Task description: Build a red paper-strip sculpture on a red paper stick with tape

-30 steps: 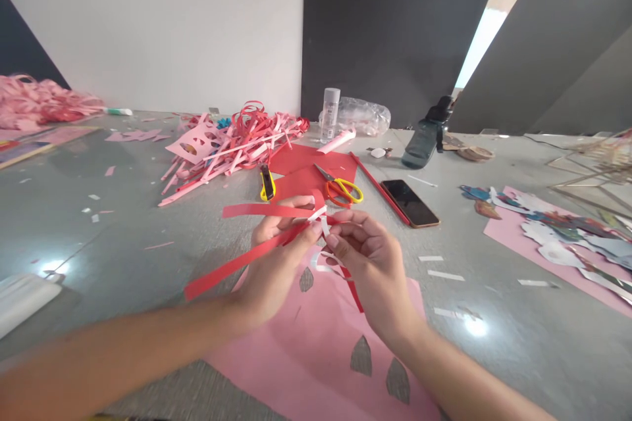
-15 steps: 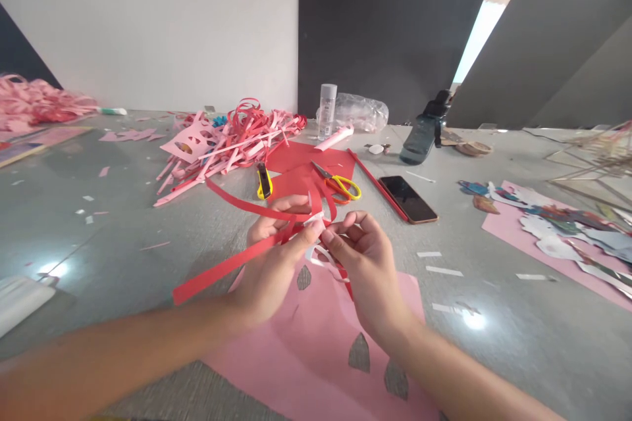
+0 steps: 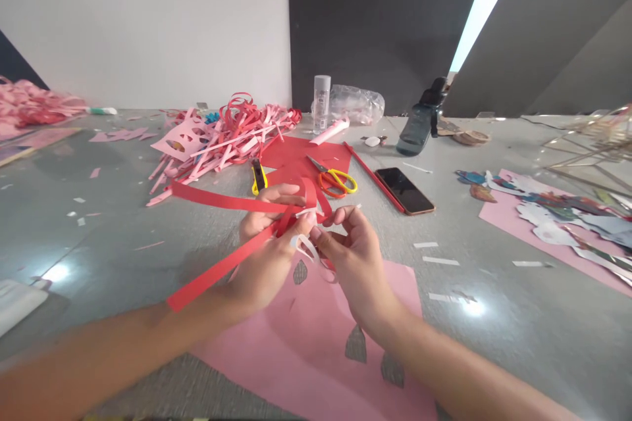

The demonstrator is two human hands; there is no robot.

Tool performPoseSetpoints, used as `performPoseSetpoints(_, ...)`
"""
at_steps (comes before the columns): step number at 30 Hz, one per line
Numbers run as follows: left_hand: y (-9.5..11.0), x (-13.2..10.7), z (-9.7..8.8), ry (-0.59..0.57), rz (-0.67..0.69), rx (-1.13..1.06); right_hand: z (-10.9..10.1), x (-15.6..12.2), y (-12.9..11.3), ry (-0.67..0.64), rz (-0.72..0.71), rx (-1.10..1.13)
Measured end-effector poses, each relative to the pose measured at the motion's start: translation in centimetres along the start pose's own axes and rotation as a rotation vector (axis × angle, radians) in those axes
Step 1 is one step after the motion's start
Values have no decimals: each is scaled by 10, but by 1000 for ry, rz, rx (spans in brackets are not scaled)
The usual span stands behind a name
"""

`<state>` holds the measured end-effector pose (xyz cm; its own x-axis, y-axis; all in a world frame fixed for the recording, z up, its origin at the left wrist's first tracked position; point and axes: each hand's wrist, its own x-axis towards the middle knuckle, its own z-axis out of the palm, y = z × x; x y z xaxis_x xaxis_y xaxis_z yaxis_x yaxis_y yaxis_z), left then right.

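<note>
My left hand (image 3: 264,253) pinches long red paper strips (image 3: 224,200) where they cross, above the grey table. One strip (image 3: 212,273) slants down to the left over my wrist. My right hand (image 3: 353,256) meets it fingertip to fingertip, pinching the strips' joint and a thin white curl of backing tape (image 3: 309,248) that hangs between the hands. Beneath both hands lies a pink paper sheet (image 3: 316,335) with leaf-shaped cut-outs.
Behind the hands lie orange-yellow scissors (image 3: 336,179), a yellow utility knife (image 3: 257,175), red sheets (image 3: 301,152), a heap of pink and red strips (image 3: 222,138), a phone (image 3: 405,189), a dark bottle (image 3: 419,125) and a clear bottle (image 3: 320,102). Coloured cut-outs on pink paper (image 3: 557,220) sit right.
The upper red strip has swung lower and further left, now stretching out flat. The white tape curl has peeled longer between my fingertips. Both hands have drifted slightly left.
</note>
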<state>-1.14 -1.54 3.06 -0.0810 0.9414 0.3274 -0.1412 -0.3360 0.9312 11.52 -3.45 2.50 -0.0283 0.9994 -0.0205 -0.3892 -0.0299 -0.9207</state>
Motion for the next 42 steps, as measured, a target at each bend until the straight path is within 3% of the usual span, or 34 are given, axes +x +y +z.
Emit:
performPoseSetpoints(6, -3, 3, -1, 22, -10, -11, 1, 0, -2, -32, -26, 31)
performPoseSetpoints(16, 5, -1, -3, 19, -221, -133, -6, 5, -8, -31, 19, -136)
performPoseSetpoints(20, 5, 0, -3, 9, -172, -85, -6, 7, -9, -59, 50, -217)
performPoseSetpoints(25, 3, 0, -4, -8, -103, -49, -8, 9, -8, -56, -50, -268)
performPoseSetpoints(30, 0, 1, -4, 29, -190, -17, -14, 14, -11, -41, -78, -213)
performPoseSetpoints(36, -7, 5, -5, 51, -292, -114, -26, 21, -23, -46, -47, -321)
performPoseSetpoints(42, -15, 12, -18, 17, -240, -18, -41, 29, -34, -98, -127, -478)
